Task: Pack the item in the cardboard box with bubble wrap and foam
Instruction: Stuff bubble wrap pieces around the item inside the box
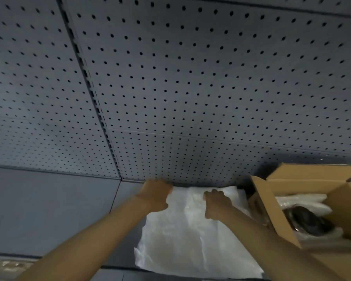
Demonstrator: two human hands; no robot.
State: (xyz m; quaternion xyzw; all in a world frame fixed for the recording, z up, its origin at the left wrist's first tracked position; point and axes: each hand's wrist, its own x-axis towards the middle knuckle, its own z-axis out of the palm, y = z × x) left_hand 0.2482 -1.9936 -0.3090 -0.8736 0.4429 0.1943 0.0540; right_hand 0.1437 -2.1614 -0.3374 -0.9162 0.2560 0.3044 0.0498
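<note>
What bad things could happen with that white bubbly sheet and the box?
Both hands, left hand and right hand, grip only the far edge of the bubble wrap, so it might tear or slip. The cardboard box sits close beside it; a big pull could bump it.

A dark grey pegboard wall (190, 78) fills most of the view, its panels split by a slotted upright (93, 94) and a thin horizontal seam. Below it lies a dark grey table (49, 209), dimly and evenly lit.
</note>
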